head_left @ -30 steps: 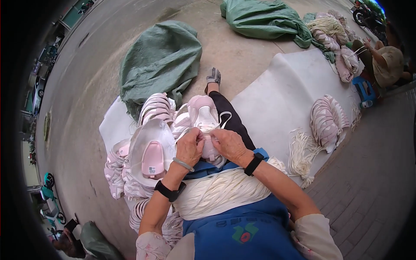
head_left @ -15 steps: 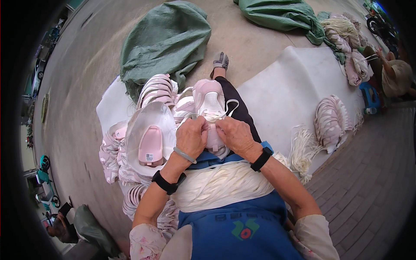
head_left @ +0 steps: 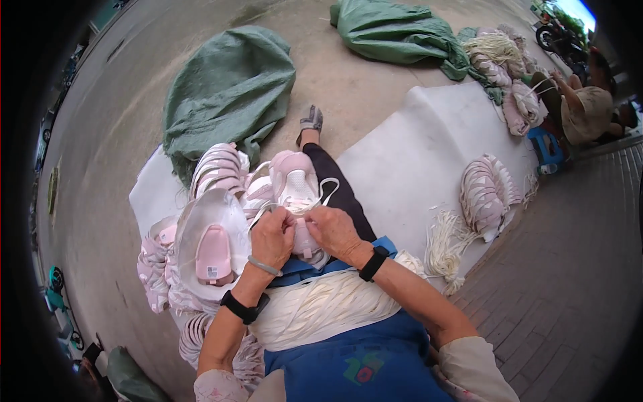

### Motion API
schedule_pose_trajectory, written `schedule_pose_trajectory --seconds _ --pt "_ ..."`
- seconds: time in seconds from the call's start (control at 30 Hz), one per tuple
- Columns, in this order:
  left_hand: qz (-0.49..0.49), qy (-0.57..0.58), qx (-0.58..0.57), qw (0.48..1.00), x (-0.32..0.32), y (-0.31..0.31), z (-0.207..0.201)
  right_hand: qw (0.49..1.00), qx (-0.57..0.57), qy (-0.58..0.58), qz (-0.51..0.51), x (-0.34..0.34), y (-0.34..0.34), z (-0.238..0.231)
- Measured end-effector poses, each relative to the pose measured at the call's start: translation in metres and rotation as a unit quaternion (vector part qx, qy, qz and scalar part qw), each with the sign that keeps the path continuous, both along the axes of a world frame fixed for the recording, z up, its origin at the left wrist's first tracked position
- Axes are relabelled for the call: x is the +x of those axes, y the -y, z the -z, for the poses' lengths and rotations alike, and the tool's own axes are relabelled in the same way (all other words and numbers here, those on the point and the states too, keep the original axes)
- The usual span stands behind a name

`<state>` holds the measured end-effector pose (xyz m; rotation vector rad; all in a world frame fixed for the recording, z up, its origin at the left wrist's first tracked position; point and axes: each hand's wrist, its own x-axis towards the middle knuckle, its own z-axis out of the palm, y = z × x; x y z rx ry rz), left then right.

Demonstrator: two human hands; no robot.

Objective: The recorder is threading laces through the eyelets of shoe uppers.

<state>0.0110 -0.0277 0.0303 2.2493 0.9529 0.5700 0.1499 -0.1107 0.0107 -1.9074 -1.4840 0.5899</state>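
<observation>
A pink and white shoe upper [head_left: 293,171] rests on my lap, toe pointing away from me. White shoelace [head_left: 295,209] crosses its eyelets, and a loose loop stands out to its right. My left hand [head_left: 271,238] is closed at the left eyelet edge, fingertips pinched on the lace. Opposite it, my right hand [head_left: 337,234] pinches at the right edge near the tongue. The fingertips partly hide the lace ends. Across my lap, above a blue apron [head_left: 348,348], lies a thick bundle of white laces [head_left: 335,295].
Left of the shoe stands a white rounded container [head_left: 186,234] holding a pink shoe-shaped piece [head_left: 213,251]. Stacked uppers [head_left: 218,171] surround it. Green sacks [head_left: 228,87] lie beyond. On the white sheet [head_left: 395,147] at right are more uppers [head_left: 485,194] and laces [head_left: 445,244]. Another person [head_left: 586,110] sits far right.
The whole view has shifted, so things appear farther left and lower. Both hands stay pinched at the same part of the shoe upper, with little visible finger movement.
</observation>
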Motion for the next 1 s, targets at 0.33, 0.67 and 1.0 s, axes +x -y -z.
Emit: schedule_pose_trajectory --seconds 0.33,0.67,1.0 --pt "0.09 -0.062 0.098 0.989 -0.014 0.009 -0.017 0.997 0.064 0.035 0.004 -0.024 0.003 0.016" --pt "0.084 -0.03 0.047 0.995 -0.01 0.007 -0.02 0.993 0.049 0.104 0.009 -0.034 0.0 0.032" --pt "0.116 -0.054 0.119 0.985 -0.005 0.006 -0.017 0.99 0.043 0.135 -0.022 -0.028 -0.001 0.027"
